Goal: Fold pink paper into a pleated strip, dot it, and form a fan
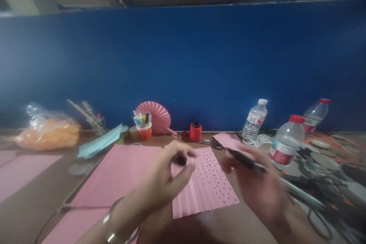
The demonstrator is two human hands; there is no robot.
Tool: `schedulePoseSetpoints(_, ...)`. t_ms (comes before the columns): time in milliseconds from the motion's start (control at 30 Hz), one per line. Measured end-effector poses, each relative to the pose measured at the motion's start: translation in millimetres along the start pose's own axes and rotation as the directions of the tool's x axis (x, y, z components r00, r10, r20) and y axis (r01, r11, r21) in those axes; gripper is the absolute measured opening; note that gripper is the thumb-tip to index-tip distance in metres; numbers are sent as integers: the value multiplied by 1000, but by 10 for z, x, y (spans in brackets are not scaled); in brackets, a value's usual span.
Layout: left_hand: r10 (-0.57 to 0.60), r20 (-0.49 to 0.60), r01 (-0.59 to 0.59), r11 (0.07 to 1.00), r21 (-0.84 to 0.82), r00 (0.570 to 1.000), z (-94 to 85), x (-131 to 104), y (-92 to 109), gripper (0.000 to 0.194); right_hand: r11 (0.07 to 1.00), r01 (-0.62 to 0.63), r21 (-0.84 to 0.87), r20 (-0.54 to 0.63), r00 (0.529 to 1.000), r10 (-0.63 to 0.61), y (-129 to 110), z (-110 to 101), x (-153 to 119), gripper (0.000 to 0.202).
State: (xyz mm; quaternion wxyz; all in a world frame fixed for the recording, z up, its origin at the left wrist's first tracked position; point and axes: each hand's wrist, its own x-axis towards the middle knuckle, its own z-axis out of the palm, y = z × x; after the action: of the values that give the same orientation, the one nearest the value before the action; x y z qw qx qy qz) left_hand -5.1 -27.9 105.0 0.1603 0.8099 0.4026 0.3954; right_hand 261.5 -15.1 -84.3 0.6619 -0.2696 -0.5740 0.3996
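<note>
"Evidently, dot work on paper: a pleated pink sheet (197, 200) lies between two bare hands, nearer the front edge of the tabletop (219, 224) than the back. What do they hold?"

"The right hand (261, 188), blurred, closes around a dark pen (246, 159) off the sheet's right edge. The left hand (168, 169), over the sheet's left side, curls thumb and fingers about a small dark piece (180, 159), possibly the pen's cap."

"Which step, then?"

"Black dots cover the sheet's right part; its lower left shows plain. Marking appears partway along, the pen clear of the paper. Capping or uncapping, the blur does not tell."

"And the next move?"

"More dots would call for the tip over the plain pleats, the left hand steadying them. A pink fan (160, 116) stands along the tabletop's back edge, beside a cup of pens (145, 133)."
</note>
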Motion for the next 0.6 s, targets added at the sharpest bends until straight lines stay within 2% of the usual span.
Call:
schedulePoseSetpoints(67, -92, 126, 77, 990, 121, 988, 300, 271, -276, 29, 987, -154, -48, 53, 986, 157, -233, 319, 472, 27)
schedulePoseSetpoints(100, -145, 188, 107, 974, 197, 971, 459, 344, -436, 37, 973, -215, -87, 100, 970, 223, -324, 456, 624, 28)
schedulePoseSetpoints(167, -224, 296, 129, 943, 307, 929, 725, 371, -747, 49, 927, -311, -208, 164, 924, 346, -409, 649, 757, 25)
schedulePoseSetpoints(233, -227, 366, 79, 922, 379, 902, 874, 306, -989, 60, 881, -379, -284, 136, 893, 428, -372, 729, 733, 25)
schedulePoseSetpoints(333, -237, 408, 32, 893, 450, 882, 914, 211, -1178, 76, 831, -444, -335, 48, 873, 486, -245, 721, 643, 21)
schedulePoseSetpoints(467, -241, 415, 20, 882, 471, 877, 898, 205, -1246, 82, 811, -439, -386, -98, 894, 437, -224, 692, 639, 22)
schedulePoseSetpoints(600, -246, 417, 24, 882, 471, 875, 918, 220, -1270, 87, 785, -412, -462, -68, 899, 432, -280, 712, 647, 21)
